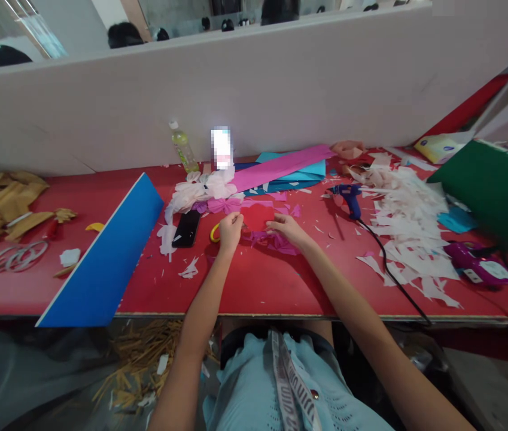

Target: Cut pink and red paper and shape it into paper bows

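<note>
The person wears a pale blue garment of what looks like knitted cloth, with rows of small holes across it. A flat strap runs down its front. It is greyish white with dark lettering too blurred to read, and may be a lanyard. Beside it sits a small round reddish stud. A dark band crosses above the blue cloth. The forearms are bare from the left hand and right hand back to the picture's edge.

A single head-worn camera looks forward and down across the red desk toward the white partition, with the person's lap close below.
</note>
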### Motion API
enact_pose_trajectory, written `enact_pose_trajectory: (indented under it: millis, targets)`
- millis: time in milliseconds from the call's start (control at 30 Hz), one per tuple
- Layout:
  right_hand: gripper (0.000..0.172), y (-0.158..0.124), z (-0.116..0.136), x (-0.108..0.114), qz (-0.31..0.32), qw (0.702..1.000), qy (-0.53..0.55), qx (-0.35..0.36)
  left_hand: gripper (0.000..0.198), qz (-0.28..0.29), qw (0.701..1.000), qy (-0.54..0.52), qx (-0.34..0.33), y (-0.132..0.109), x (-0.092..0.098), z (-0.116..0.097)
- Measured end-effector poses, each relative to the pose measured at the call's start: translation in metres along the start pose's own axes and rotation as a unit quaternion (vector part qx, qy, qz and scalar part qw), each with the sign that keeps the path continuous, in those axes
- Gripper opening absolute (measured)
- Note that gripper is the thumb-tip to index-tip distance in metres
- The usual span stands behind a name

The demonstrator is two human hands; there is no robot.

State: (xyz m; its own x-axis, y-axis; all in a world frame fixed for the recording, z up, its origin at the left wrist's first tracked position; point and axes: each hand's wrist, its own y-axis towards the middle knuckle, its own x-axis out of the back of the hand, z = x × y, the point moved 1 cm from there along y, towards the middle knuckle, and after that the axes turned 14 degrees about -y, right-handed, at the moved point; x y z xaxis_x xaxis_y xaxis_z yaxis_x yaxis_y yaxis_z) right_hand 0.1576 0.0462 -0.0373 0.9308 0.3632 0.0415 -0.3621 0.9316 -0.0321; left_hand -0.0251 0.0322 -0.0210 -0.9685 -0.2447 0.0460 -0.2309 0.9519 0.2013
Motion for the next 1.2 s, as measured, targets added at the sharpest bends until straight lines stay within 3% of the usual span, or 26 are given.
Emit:
enact_pose_trajectory:
  millis: [167,367,600,800,900,1000,1100,1200]
  targets:
    - [0.035,0.001,-0.002,-0.012,-0.034,0.999,0.038,-0.008,0.018,0.005,1.000,-0.026,0.005,-0.002,-0.004,0.002]
    - [0.037,0.001,-0.001,-0.009,-0.029,0.998,0.057,-0.003,0.018,0.013,0.998,-0.060,0.024,-0.004,-0.009,0.002]
    - [0.036,0.002,-0.002,-0.005,-0.042,0.999,0.019,0.012,0.014,0.030,0.986,-0.157,0.050,-0.007,-0.013,-0.002]
    - [0.033,0.004,-0.004,-0.003,-0.075,0.995,-0.056,0.033,0.012,0.048,0.984,-0.160,0.060,-0.004,-0.012,0.002]
    - [0.031,0.005,-0.006,-0.003,-0.089,0.991,-0.092,0.044,0.013,0.055,0.993,-0.082,0.061,-0.001,-0.009,0.002]
    - [0.028,0.006,-0.008,0.002,-0.090,0.984,-0.140,0.057,0.020,0.073,0.991,0.112,0.012,-0.001,-0.001,-0.005]
    - [0.026,0.008,-0.011,0.014,-0.107,0.970,-0.207,0.069,0.023,0.083,0.923,0.375,-0.020,-0.004,0.012,-0.016]
    - [0.026,0.010,-0.013,0.026,-0.128,0.953,-0.263,0.074,0.027,0.118,0.854,0.507,0.000,-0.008,0.022,-0.022]
